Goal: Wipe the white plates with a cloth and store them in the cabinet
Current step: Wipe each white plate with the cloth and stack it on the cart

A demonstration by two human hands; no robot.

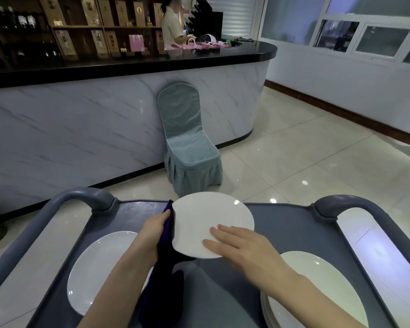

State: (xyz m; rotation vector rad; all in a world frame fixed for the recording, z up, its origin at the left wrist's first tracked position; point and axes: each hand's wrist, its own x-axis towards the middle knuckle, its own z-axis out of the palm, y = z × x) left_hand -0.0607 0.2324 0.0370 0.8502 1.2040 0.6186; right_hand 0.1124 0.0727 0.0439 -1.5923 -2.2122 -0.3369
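**Holding a white plate over the cart, cloth at its rim**

Closest in, on the right side of the grey-blue service cart (282,223), sits a stack of plates (317,287), white and glossy. On the cart's left side lies a single plate (100,268) of the same kind, flat on the tray.

Above the cart's middle, the held plate (213,218) is raised off the tray and tilted, showing a round, plain, matte white face. The right hand (244,247) lies on its lower right part with fingers straight and spread flat against it; the thumb is hidden. The left hand (155,230) is curled around a dark purple cloth (162,292), clamping it against the plate's left rim. The rest of the cloth hangs down to the tray between the forearms.

Rounded grey handles (85,197) rise at the cart's far corners. The cart stands on a glossy, pale tiled floor (305,162). Just beyond it is a chair (189,143) in a blue-grey cover, backed against a curved marble-look bar counter (104,114) with a black top. Behind the counter, shelves (92,27) hold bottles and boxes, and a person (173,27) stands there. Far right of the cart, windows (376,36) line a white wall.
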